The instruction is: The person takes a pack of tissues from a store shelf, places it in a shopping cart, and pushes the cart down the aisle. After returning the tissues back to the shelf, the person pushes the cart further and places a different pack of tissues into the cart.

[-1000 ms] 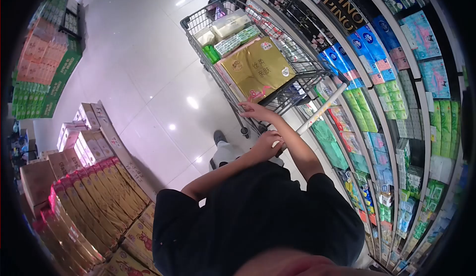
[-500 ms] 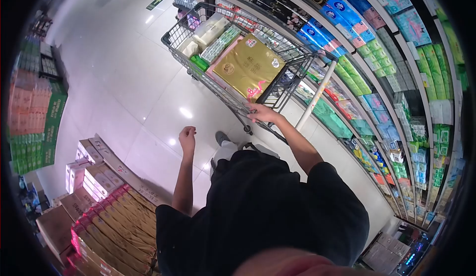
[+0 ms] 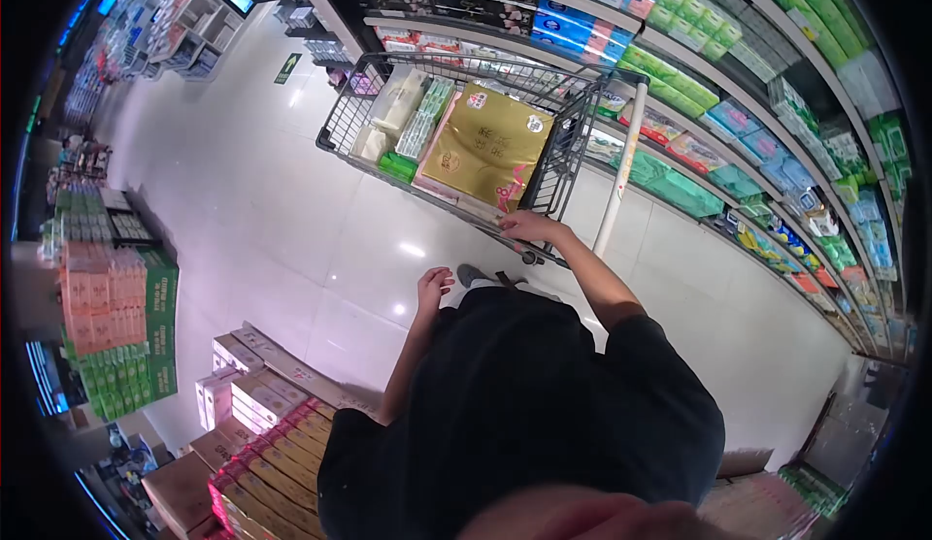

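Observation:
My right hand [image 3: 529, 228] is closed on the near side rim of a dark wire shopping cart [image 3: 575, 137]. The cart's pale push handle [image 3: 623, 162] is to the right of that hand, apart from it. Inside the cart lies a large gold package [image 3: 490, 142] with pink print on one corner. Beside it are a green-and-white multipack [image 3: 425, 121], a whitish pack [image 3: 398, 98] and a small bright green pack [image 3: 397, 164]. My left hand [image 3: 435, 288] hangs free in front of my body, fingers loosely bent and apart, holding nothing.
Shelves [image 3: 670, 40] with packs of tissue run along the far side and the right, close to the cart. Stacked gold packages [image 3: 277, 472] and cartons [image 3: 254, 394] stand at lower left. A green-sided display [image 3: 160, 317] is farther left. Glossy tiled floor [image 3: 291, 220] lies between.
The view has turned, and the cart appears more level in it. My right hand stays on the cart's rim. My left hand shows farther right, with its fingers more apart.

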